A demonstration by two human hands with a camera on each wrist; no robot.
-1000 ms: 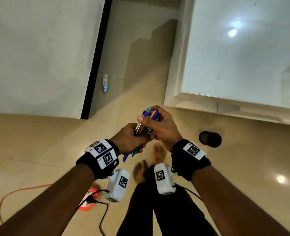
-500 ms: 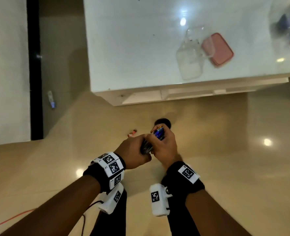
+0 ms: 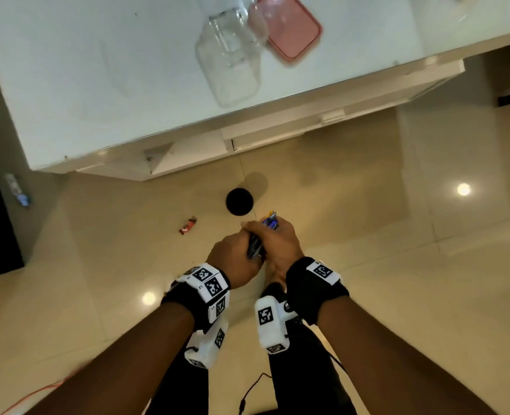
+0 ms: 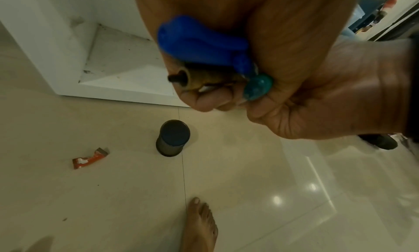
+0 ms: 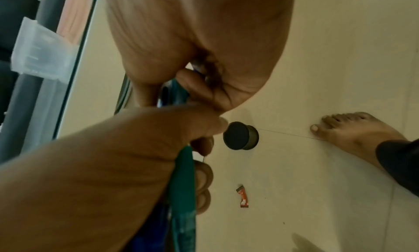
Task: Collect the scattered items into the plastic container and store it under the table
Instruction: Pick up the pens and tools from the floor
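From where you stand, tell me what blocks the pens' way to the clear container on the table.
Nothing visible: both hands hold the pens; the open clear container lies uncovered, its pink lid beside it.

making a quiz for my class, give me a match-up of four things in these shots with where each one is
Things:
1. bundle of pens
2. black mesh cup
3. clear plastic container
4. red wrapper

Places:
A. on the white table, beside a pink lid
B. lying flat on the floor, left of the cup
C. gripped in both hands
D. standing on the floor in front of the table

Pairs: 1-C, 2-D, 3-A, 4-B
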